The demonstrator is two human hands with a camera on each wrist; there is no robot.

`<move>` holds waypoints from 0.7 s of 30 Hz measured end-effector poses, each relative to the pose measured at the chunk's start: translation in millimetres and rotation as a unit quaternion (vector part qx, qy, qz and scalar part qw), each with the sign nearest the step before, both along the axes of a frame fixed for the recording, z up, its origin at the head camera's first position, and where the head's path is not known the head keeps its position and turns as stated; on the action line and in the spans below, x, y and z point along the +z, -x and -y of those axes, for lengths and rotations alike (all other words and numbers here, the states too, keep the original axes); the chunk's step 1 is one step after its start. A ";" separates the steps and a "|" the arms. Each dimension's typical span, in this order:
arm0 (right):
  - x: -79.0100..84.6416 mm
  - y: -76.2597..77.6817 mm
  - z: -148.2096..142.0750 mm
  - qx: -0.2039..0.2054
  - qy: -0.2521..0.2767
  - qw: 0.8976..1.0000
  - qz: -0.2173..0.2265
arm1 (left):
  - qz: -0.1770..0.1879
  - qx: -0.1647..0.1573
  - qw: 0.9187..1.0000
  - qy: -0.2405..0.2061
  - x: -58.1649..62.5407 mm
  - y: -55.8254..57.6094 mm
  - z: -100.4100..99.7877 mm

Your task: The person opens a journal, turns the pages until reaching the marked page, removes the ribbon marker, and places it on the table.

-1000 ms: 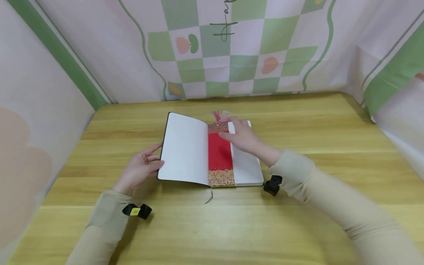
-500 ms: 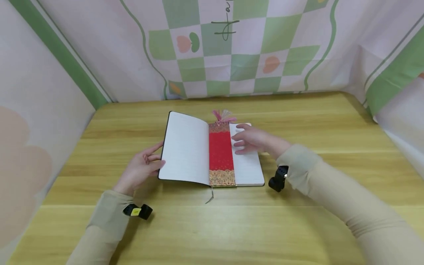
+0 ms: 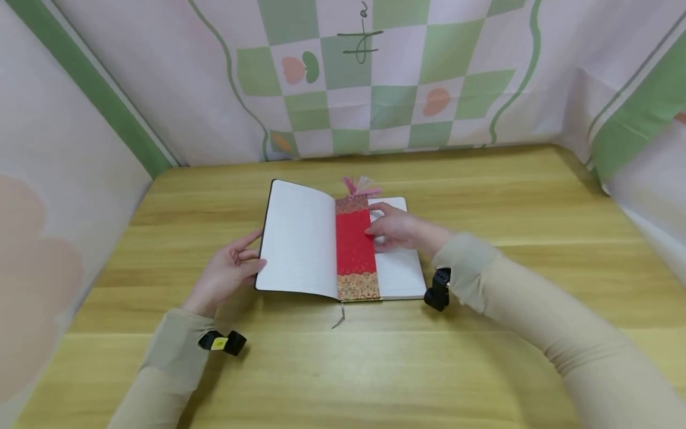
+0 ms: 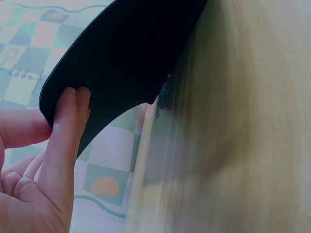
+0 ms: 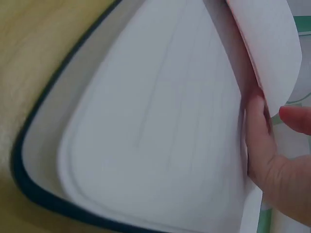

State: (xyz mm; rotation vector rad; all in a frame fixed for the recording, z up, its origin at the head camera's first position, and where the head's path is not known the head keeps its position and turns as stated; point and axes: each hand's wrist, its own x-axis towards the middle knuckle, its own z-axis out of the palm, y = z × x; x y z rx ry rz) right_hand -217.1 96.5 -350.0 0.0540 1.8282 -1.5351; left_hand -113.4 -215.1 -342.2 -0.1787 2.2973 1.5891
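Head view: a notebook (image 3: 393, 268) lies open near the middle of the wood-grained surface (image 3: 332, 369), nearer the far edge than the near one, with a red-and-gold strip (image 3: 355, 241) lengthwise beside the gutter on the right-hand page (image 3: 407, 285). A pink-and-white tassel (image 3: 361, 186) projects from the strip's end toward the surface's far edge; a thin ribbon (image 3: 342, 316) hangs from the notebook toward the near edge. The left hand (image 3: 222, 274), toward the surface's left edge, grasps the raised cover (image 4: 121, 53) and left-hand page (image 3: 300, 235) by their outer margin, fingertips against the cover's dark outside (left wrist view). The right hand (image 3: 399, 226) touches the strip's right side, thumb over the red face; whether the fingers pinch it or merely rest there cannot be told. The step in hand is judged to be a handling of the strip at the gutter, to seat it or lift it, with the cover held back for access. Either way, the next move would call for a steady left hand and light control of the strip's free side, without creasing the page beneath.
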 end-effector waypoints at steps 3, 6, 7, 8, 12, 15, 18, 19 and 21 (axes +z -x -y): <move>-1.6 -1.2 2.8 -0.002 -0.007 1.000 -0.011 | 0.000 0.000 1.000 -0.004 -1.5 -1.3 1.4; -3.5 -1.9 3.7 -0.005 -0.014 1.000 -0.022 | -0.007 -0.003 1.000 -0.007 -2.9 -2.8 2.4; -3.8 -1.9 3.4 -0.009 -0.015 1.000 -0.026 | -0.010 -0.004 1.000 -0.007 -3.5 -3.1 2.6; -3.9 -1.8 2.4 -0.012 -0.013 0.999 -0.029 | -0.012 -0.005 1.000 -0.007 -4.0 -3.3 2.7; -2.8 0.4 -3.3 -0.016 -0.002 0.999 -0.046 | -0.016 -0.006 1.000 -0.009 -5.1 -3.4 3.4; 0.1 1.8 -8.9 -0.015 0.003 0.999 -0.051 | -0.013 -0.003 1.000 -0.016 -5.3 -3.1 3.8; 4.1 3.7 -17.2 -0.007 0.001 0.998 -0.056 | -0.009 -0.001 1.000 -0.019 -4.9 -2.8 4.0; 5.4 4.8 -20.9 -0.005 -0.002 0.998 -0.059 | -0.008 0.000 1.000 -0.018 -4.6 -2.7 4.0; 8.3 6.4 -28.8 0.003 -0.006 0.998 -0.070 | -0.010 -0.002 1.000 -0.019 -3.8 -2.7 4.1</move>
